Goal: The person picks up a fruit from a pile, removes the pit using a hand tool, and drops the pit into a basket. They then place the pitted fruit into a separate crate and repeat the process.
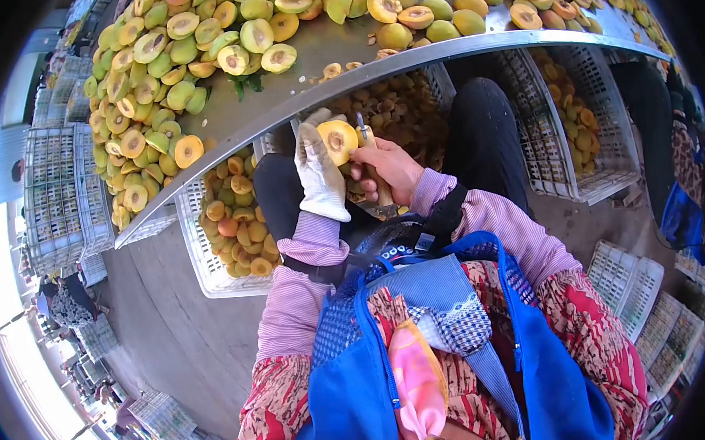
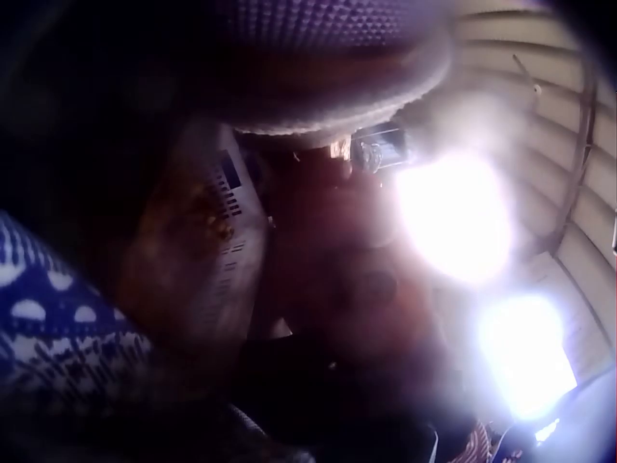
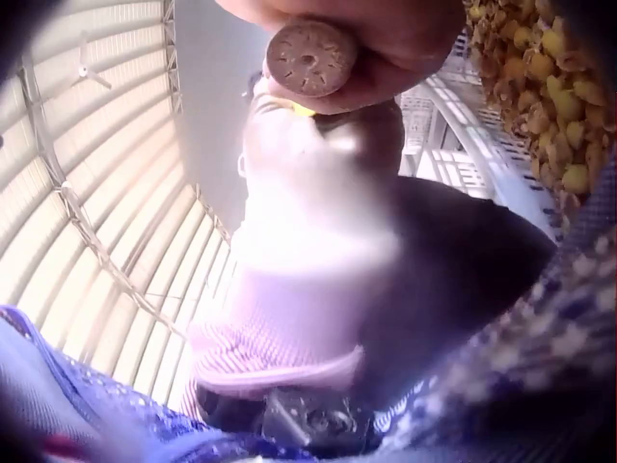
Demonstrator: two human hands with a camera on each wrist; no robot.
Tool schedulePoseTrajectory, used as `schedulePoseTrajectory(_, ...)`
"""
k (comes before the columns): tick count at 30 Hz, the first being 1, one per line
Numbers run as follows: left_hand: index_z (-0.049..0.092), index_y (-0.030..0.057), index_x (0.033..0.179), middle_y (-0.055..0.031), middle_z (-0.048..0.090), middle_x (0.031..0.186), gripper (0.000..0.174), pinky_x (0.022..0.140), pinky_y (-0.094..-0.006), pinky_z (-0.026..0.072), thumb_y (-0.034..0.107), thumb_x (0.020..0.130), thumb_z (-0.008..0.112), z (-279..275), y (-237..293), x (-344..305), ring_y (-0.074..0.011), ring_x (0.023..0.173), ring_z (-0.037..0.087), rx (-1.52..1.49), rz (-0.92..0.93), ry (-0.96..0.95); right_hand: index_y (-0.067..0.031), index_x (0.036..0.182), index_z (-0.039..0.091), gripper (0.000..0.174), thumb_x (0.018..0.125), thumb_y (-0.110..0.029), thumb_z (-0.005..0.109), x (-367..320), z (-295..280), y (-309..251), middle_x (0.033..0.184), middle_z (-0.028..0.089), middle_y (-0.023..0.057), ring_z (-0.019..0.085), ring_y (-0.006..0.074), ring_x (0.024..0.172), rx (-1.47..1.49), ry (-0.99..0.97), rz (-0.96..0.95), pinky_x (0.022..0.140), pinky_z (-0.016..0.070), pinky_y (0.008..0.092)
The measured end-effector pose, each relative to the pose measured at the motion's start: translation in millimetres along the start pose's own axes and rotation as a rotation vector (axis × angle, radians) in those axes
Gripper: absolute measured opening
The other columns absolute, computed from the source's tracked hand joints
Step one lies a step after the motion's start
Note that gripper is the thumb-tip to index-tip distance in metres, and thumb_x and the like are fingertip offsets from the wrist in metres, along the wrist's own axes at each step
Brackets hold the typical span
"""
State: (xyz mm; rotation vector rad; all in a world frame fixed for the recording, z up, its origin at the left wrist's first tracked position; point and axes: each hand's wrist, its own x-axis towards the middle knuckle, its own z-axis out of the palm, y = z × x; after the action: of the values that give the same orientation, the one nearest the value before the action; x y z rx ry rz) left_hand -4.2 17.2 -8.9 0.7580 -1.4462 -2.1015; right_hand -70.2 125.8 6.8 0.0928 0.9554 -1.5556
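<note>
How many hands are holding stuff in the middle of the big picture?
2. The gloved left hand holds a cut fruit; beside it, the bare right hand grips a tool. No others show there, though some could be hidden.

Head view: worktable (image 1: 243, 118), 12 o'clock, smooth glossy metal; crate (image 1: 238, 286), 9 o'clock, plastic; scarf (image 1: 421, 380), 5 o'clock, glossy cloth; glove (image 1: 321, 182), matt cloth. Right-wrist view: tool handle (image 3: 310, 59), rough-ended wood.

White glove (image 1: 322, 180), lilac sleeves (image 1: 292, 309), blue vest (image 1: 340, 400)
</note>
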Motion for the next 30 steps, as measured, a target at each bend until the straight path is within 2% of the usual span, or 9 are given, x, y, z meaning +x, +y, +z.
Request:
schedulePoseTrajectory(3, 0.045, 0.0030, 0.116, -0.0145, 0.056, 0.110, 0.052, 0.084, -0.0349, 0.0471, 0.048, 0.093, 0.032, 1, -2, -3, -0.0230, 0.097, 0.055, -0.145, -0.010, -0.092, -0.0097, 0.093, 0.044, 0.008, 0.087, -0.014, 0.048, 2, -4, -1, 0.064, 0.050, 0.0016, 0.040, 0.0086, 0.043, 0.060, 0.007, 0.070, 0.038, 0.0352, 0.0239)
schedulePoseTrajectory(5, 0.047, 0.0043, 0.114, -0.0149, 0.056, 0.110, 0.048, 0.086, -0.0372, 0.0467, 0.044, 0.095, 0.029, 5, -4, -3, -0.0246, 0.099, 0.055, -0.203, -0.005, -0.091, -0.0080, 0.090, 0.045, 0.007, 0.088, -0.014, 0.047, 4, -8, 0, 0.060, 0.048, 0.0005, 0.040, 0.0080, 0.041, 0.278, -0.052, 0.186, 0.037, 0.0359, 0.0228)
schedulePoseTrajectory(9, 0.052, 0.0048, 0.105, -0.0156, 0.057, 0.106, 0.047, 0.085, -0.0397, 0.0472, 0.045, 0.094, 0.030, 2, -3, -1, -0.0273, 0.096, 0.056, -0.241, 0.021, 0.045, -0.0057, 0.092, 0.045, 0.014, 0.087, -0.018, 0.050, -7, -4, -4, 0.061, 0.049, 0.0035, 0.044, 0.0092, 0.042, 0.108, -0.080, 0.188, 0.037, 0.0369, 0.0248)
schedulePoseTrajectory(11, 0.050, 0.0037, 0.104, -0.0157, 0.060, 0.098, 0.049, 0.079, -0.0368, 0.0496, 0.047, 0.093, 0.031, -3, 0, 3, -0.0264, 0.088, 0.059, -0.383, -0.095, 0.183, -0.0019, 0.093, 0.044, 0.025, 0.085, -0.022, 0.054, -14, -2, 0, 0.067, 0.054, 0.0120, 0.055, 0.0191, 0.052, -0.763, 0.166, -0.278, 0.047, 0.0440, 0.0319)
schedulePoseTrajectory(12, 0.050, 0.0037, 0.104, -0.0157, 0.060, 0.098, 0.049, 0.079, -0.0368, 0.0496, 0.047, 0.093, 0.031, -3, 0, 2, -0.0264, 0.088, 0.059, -0.386, -0.098, 0.185, 0.0011, 0.097, 0.042, 0.032, 0.082, -0.024, 0.056, -12, -4, 4, 0.076, 0.057, 0.0221, 0.059, 0.0332, 0.071, -0.937, 0.141, -0.412, 0.064, 0.0466, 0.0393)
schedulePoseTrajectory(15, 0.050, 0.0025, 0.099, -0.0152, 0.060, 0.090, 0.050, 0.070, -0.0348, 0.0516, 0.048, 0.094, 0.028, -1, 3, 0, -0.0261, 0.079, 0.061, -0.322, -0.060, 0.143, 0.0020, 0.101, 0.040, 0.034, 0.082, -0.021, 0.055, -7, 1, 12, 0.084, 0.057, 0.0263, 0.055, 0.0418, 0.084, -1.222, 0.118, -0.491, 0.075, 0.0441, 0.0437)
schedulePoseTrajectory(16, 0.050, 0.0011, 0.097, -0.0154, 0.060, 0.087, 0.052, 0.068, -0.0333, 0.0514, 0.048, 0.094, 0.028, 0, -2, 3, -0.0254, 0.073, 0.060, -0.303, -0.025, 0.160, 0.0019, 0.100, 0.037, 0.032, 0.081, -0.019, 0.053, -7, 4, 11, 0.085, 0.057, 0.0263, 0.054, 0.0428, 0.084, -1.265, 0.107, -0.451, 0.073, 0.0438, 0.0460)
schedulePoseTrajectory(22, 0.053, -0.0001, 0.091, -0.0176, 0.061, 0.081, 0.061, 0.070, -0.0350, 0.0508, 0.054, 0.092, 0.024, -4, -6, 6, -0.0263, 0.071, 0.059, -0.201, 0.007, 0.206, 0.0010, 0.093, 0.035, 0.028, 0.080, -0.016, 0.054, 1, 5, 16, 0.083, 0.055, 0.0256, 0.054, 0.0423, 0.083, -1.359, 0.148, -0.453, 0.072, 0.0432, 0.0462)
schedulePoseTrajectory(30, 0.053, -0.0013, 0.086, -0.0166, 0.060, 0.077, 0.066, 0.067, -0.0324, 0.0505, 0.058, 0.090, 0.024, -4, -5, 8, -0.0249, 0.068, 0.059, -0.084, 0.037, 0.255, 0.0014, 0.099, 0.041, 0.029, 0.076, -0.010, 0.054, 11, 3, 19, 0.081, 0.056, 0.0263, 0.056, 0.0416, 0.082, -1.236, 0.088, -0.428, 0.069, 0.0447, 0.0420)
